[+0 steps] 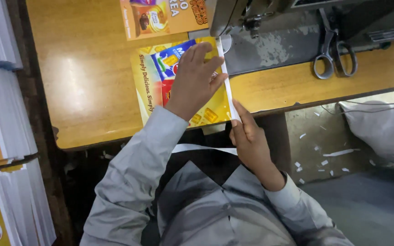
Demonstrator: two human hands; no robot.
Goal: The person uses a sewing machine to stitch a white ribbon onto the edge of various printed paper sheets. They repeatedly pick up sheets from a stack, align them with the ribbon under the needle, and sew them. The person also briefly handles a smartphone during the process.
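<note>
1. Yellow printed card (206, 116) lies flat on the wooden counter (87, 82), and my left hand (192, 82) is spread palm-down on top of it, fingers extended toward the sewing machine (233, 16). That grip is open and pressing, not closed around anything.

2. White strip (228, 79) runs along the card's edge, just to the right of my left fingertips. Its long axis goes from the machine's foot straight back toward my body, near enough parallel to my left forearm.

3. My right hand (247, 136) sits at the near end of that strip, at the counter's front edge. Thumb and forefinger look pinched on the strip's lower end, so I read that grip as closed on the strip, though the contact itself is small in view.

4. So the strip lies between my two grips: touching the right one at its near end, just beside the left one along its middle, with its far end up under the machine's foot.

5. Right hand is the nearer one to the strip's free end; left hand is nearer the needle end.

6. Well off to the right of my right grip, a pair of scissors (334, 54) rests on the machine bed. Far to the left of my left grip, stacks of printed cards (5, 132) stand edge-on.
</note>
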